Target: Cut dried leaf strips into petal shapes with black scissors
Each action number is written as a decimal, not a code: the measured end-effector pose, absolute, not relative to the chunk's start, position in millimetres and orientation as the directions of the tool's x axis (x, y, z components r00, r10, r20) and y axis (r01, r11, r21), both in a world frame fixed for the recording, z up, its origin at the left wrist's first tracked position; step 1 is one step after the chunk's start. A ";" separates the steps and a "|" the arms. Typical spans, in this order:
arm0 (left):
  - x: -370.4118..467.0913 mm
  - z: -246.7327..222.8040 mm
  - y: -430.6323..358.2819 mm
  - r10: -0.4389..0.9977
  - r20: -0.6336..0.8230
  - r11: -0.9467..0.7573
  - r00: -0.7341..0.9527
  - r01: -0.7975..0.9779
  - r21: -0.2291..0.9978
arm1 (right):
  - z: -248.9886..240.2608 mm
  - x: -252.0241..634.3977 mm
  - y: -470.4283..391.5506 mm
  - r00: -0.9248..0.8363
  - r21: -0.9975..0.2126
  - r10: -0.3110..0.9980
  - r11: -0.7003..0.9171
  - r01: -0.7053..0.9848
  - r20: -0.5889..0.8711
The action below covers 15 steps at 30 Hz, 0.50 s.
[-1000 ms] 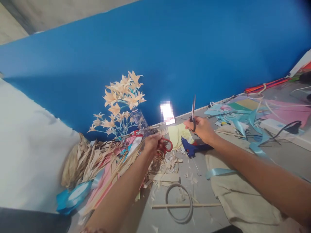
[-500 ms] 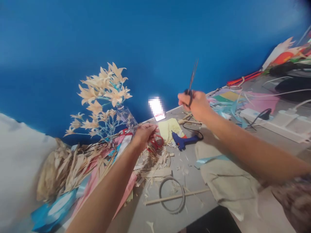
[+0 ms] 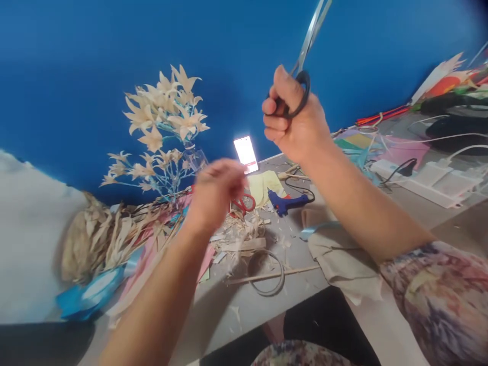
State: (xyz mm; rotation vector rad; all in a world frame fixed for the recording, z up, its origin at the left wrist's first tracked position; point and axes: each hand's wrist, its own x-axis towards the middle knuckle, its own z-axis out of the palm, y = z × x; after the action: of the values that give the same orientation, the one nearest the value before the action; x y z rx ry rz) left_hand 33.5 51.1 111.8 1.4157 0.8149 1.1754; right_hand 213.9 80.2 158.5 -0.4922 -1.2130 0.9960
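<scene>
In my right hand point(image 3: 297, 114) is a pair of scissors point(image 3: 305, 56) with black handles, raised in front of the blue wall with the blades pointing up. My fingers are curled through the handle loops. Over the left part of the table hovers my left hand point(image 3: 219, 190), its fingers smeared by motion; whether they hold anything cannot be made out. Red-handled scissors point(image 3: 244, 203) lie just beyond its fingertips. Behind it, pale artificial flowers point(image 3: 163, 109) stand in a clear bottle point(image 3: 194, 157). A blue glue gun point(image 3: 285, 202) rests on the table between my arms.
A lit phone point(image 3: 246, 152) leans on the wall. Dried husks point(image 3: 91, 239) and blue ribbon point(image 3: 87, 295) pile up at left. A grey ring point(image 3: 282, 277) lies across a thin stick point(image 3: 303, 270). Folded beige cloth point(image 3: 343, 254) and a white power strip point(image 3: 423, 183) are at right.
My right hand has risen and come closer with the black-handled scissors. My left hand has lifted up from beside the red-handled scissors. The view has shifted slightly.
</scene>
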 end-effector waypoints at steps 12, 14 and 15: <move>186.8 10.8 34.4 0.744 0.060 -0.316 0.665 0.271 0.909 | 247.3 250.0 29.8 0.036 -0.697 0.716 0.688 -0.203 0.697; 203.0 38.9 63.6 0.748 0.059 -0.280 0.661 0.233 0.931 | 252.3 262.6 9.6 0.118 -0.695 0.714 0.700 -0.165 0.690; 211.2 55.3 79.8 0.764 0.071 -0.257 0.641 0.202 0.945 | 252.8 266.5 2.5 0.144 -0.693 0.717 0.697 -0.184 0.682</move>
State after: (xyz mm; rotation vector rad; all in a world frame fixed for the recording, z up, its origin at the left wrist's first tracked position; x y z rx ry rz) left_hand 211.2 79.8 55.3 1.7880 0.7796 0.6541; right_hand 266.5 2.5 252.8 -0.5126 -1.2706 0.6912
